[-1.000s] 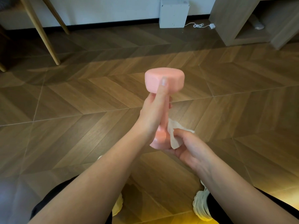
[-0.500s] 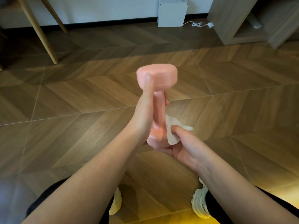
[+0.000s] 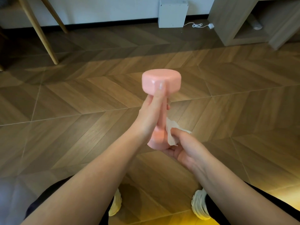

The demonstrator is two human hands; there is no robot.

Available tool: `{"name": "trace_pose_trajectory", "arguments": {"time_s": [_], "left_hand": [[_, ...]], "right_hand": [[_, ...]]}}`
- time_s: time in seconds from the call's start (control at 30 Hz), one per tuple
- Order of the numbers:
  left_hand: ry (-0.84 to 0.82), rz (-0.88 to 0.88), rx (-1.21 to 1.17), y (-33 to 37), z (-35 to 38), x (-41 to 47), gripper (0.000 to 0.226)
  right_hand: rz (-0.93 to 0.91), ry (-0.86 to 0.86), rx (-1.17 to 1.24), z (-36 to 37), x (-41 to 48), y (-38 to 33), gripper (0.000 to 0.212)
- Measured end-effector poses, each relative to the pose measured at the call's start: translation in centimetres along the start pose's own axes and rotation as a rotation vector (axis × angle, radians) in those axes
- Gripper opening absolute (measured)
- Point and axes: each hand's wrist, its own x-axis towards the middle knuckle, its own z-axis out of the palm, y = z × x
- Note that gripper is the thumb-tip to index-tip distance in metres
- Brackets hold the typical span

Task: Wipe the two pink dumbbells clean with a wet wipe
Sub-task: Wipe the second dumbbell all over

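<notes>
Dumbbell: one glossy pink dumbbell (image 3: 161,83) with flat-sided heads is held in the air above the floor, at the middle of the view and out in front of the person's knees.
Long axis: it runs almost straight from 12 o'clock to 6 o'clock, close to upright. The upper head points up and away from the person, leaning a touch toward 1 o'clock. The lower head points down toward the feet.
Left hand: the left hand (image 3: 150,118) grips the handle from the 9 o'clock side. Its fingers (image 3: 168,106) are curled round the shaft, with tips showing on the 3 o'clock side. The thumb lies up along the shaft, its tip on the side of the upper head.
Right hand: the right hand (image 3: 188,150) reaches in from 4 o'clock at the lower head. Its thumb pins the wipe against the dumbbell, and its other fingers are curled under the lower head.
Wipe: a crumpled white wet wipe (image 3: 170,133) touches the 3 o'clock side of the lower head where the handle joins it. A loose edge stands up toward 12 o'clock.
Floor: brown wooden herringbone floor (image 3: 81,103).
Feet: two pale shoes (image 3: 200,207) and black trouser legs at 6 o'clock.
Far wall: a white box (image 3: 172,13) stands at 12 o'clock. A white cable (image 3: 198,25) lies just beside it toward 1 o'clock. Slanted light wooden legs (image 3: 43,34) are at 10 to 11 o'clock, and a wooden cabinet (image 3: 235,21) is at 1 to 2 o'clock.
</notes>
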Motion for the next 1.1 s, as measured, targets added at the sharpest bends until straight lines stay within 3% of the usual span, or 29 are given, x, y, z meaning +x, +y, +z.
{"name": "trace_pose_trajectory", "arguments": {"time_s": [0.13, 0.3, 0.37, 0.5, 0.67, 0.83, 0.97, 1.1], "left_hand": [[0.013, 0.089, -0.056, 0.3, -0.2, 0.3, 0.089], [-0.175, 0.093, -0.266, 0.6, -0.5, 0.2, 0.109], [-0.119, 0.083, -0.192, 0.6, -0.2, -0.1, 0.106], [0.003, 0.091, 0.049, 0.8, 0.3, -0.3, 0.065], [0.007, 0.12, -0.163, 1.1, 0.3, -0.3, 0.075], [-0.104, 0.146, -0.334, 1.1, 0.9, -0.5, 0.078], [-0.063, 0.159, -0.238, 1.0, 0.0, 0.1, 0.091], [0.034, 0.126, -0.112, 0.8, -0.2, 0.4, 0.082]], "right_hand": [[-0.014, -0.014, 0.006, -0.1, 0.3, -0.1, 0.015], [0.03, -0.018, -0.019, 0.3, 0.5, 0.5, 0.01], [0.025, -0.013, 0.001, 0.3, 0.5, 0.3, 0.009], [-0.006, -0.026, 0.055, -0.2, 0.4, -0.4, 0.009], [-0.007, -0.066, -0.001, 0.4, -0.1, 0.1, 0.012], [0.137, -0.136, -0.044, 1.2, -0.6, 0.5, 0.027], [0.076, -0.165, 0.005, 1.0, -1.0, -0.5, 0.022], [-0.006, -0.13, 0.016, 0.7, -1.0, -1.0, 0.026]]}}
